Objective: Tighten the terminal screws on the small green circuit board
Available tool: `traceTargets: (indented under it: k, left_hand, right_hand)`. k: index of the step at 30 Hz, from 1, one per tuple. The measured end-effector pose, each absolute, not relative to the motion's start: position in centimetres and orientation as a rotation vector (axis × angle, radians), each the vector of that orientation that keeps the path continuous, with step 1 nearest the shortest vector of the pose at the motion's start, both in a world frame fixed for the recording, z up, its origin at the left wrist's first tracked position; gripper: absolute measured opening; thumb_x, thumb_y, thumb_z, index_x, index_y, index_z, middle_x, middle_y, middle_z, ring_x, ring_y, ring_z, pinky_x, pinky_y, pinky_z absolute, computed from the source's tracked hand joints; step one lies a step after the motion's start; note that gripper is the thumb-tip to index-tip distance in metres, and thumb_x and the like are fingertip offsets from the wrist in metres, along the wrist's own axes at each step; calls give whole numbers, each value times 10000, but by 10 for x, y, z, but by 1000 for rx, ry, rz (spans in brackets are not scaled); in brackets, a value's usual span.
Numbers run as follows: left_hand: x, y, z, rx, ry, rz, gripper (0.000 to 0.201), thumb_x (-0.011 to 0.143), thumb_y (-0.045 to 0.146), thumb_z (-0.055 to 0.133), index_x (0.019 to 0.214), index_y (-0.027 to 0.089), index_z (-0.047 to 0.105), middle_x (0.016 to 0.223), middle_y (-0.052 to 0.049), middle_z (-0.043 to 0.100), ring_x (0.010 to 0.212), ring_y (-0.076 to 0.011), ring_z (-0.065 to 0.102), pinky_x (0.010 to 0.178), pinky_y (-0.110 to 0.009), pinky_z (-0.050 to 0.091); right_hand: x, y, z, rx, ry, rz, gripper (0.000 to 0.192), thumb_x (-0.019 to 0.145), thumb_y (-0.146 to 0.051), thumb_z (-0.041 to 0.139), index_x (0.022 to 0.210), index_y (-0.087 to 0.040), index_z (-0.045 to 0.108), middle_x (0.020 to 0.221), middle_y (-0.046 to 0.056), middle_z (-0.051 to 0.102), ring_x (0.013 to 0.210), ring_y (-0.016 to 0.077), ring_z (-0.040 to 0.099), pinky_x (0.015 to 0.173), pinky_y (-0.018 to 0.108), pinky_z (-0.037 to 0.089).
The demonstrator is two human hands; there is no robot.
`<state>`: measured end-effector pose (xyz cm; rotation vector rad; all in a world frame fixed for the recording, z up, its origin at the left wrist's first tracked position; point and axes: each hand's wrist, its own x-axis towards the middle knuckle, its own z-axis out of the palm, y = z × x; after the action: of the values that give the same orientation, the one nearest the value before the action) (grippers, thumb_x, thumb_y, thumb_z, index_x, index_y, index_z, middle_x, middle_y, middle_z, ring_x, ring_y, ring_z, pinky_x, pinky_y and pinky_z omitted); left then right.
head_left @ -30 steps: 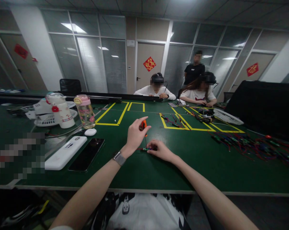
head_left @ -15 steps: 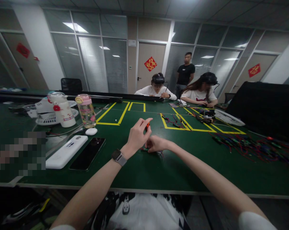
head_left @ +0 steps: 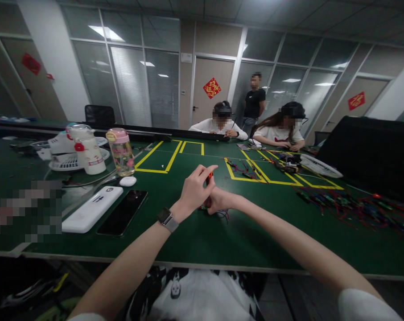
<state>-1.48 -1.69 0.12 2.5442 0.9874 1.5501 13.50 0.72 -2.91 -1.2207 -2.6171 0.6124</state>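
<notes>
My left hand, with a watch at its wrist, is closed around an upright orange-and-black screwdriver. Only the top of its handle shows; the tip is hidden behind my hands. Just below and to the right, my right hand is curled down with its fingers pinched on a small green circuit board. The board is mostly covered by the fingers, and its thin red and dark wires stick out beneath my right hand over the green table. My two hands touch or nearly touch.
A white power bank, a black phone, a white earbud case and a pink-lidded bottle lie or stand on the left. Wired boards are heaped at right; several more lie near yellow tape. Two people sit opposite; another stands behind.
My hands have shifted very slightly, and my right hand sits a little closer under the left. The screwdriver stays in the left hand. The standing person has moved slightly left in view.
</notes>
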Motion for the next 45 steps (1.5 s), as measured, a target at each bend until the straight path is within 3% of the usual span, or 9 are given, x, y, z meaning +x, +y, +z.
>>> traceTargets:
  k: [23, 29, 35, 40, 45]
  left_hand:
    - [-14, -20, 3, 2467, 866, 1561, 405, 908, 133, 477, 1306, 204, 497, 993, -41, 598, 876, -143, 575, 813, -278, 479]
    - [-13, -19, 3, 2430, 728, 1591, 318, 879, 163, 581, 1193, 210, 598, 917, -21, 589, 835, -132, 563, 785, -260, 476]
    - [-15, -15, 2, 2371, 697, 1525, 384, 906, 147, 507, 1281, 227, 544, 948, -33, 612, 823, -130, 585, 761, -258, 498]
    - [-17, -11, 2, 2350, 746, 1538, 356, 896, 199, 561, 1249, 240, 571, 941, -29, 593, 833, -137, 580, 727, -247, 513]
    - [-17, -9, 3, 2163, 749, 1548, 317, 949, 227, 460, 1256, 235, 540, 971, -24, 557, 695, -82, 597, 666, -213, 523]
  right_hand:
    - [135, 11, -27, -1220, -2660, 707, 195, 561, -65, 706, 736, -119, 639, 682, -32, 584, 607, 92, 509, 516, 167, 399]
    - [135, 16, -30, -1229, -2677, 717, 194, 567, -83, 701, 744, -122, 631, 708, -22, 582, 617, 99, 513, 514, 173, 401]
    - [136, 15, -31, -1198, -2662, 734, 213, 554, -54, 697, 749, -118, 642, 680, -29, 577, 611, 102, 526, 519, 172, 410]
    - [137, 12, -28, -1198, -2654, 728, 215, 556, -56, 691, 760, -119, 659, 651, -36, 586, 580, 97, 540, 514, 168, 413]
    - [137, 10, -24, -1222, -2662, 721, 182, 563, -93, 697, 740, -128, 673, 629, -43, 598, 562, 88, 545, 526, 163, 413]
